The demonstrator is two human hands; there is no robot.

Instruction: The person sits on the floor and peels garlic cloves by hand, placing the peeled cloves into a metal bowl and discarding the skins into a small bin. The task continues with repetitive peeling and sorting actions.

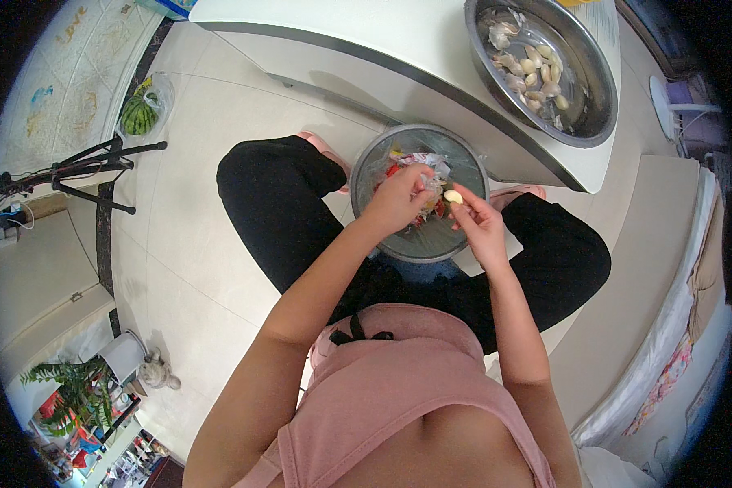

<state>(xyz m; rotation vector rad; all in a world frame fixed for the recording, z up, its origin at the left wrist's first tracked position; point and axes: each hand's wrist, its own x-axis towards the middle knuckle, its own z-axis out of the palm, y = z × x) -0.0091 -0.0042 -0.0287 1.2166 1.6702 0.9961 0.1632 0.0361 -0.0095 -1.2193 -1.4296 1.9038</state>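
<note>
A pale peeled garlic clove (453, 196) is pinched between the thumb and fingers of my right hand (480, 224). My left hand (402, 198) is just left of it, fingers curled with the tips close together; whether they hold a bit of skin is unclear against the wrappers behind. Both hands are over a round trash bin (424, 244) lined with clear plastic, with red and white wrappers (424, 161) inside. On the white table, a steel basin (579, 119) holds several garlic cloves (546, 72), some bare, others in papery skin.
The white table (341, 24) has a dark edge band beyond the bin. A bagged watermelon (140, 114) sits on the tiled floor at left, near a black tripod-like stand (97, 168). A potted plant (82, 390) is lower left; a padded bench (640, 293) runs along the right.
</note>
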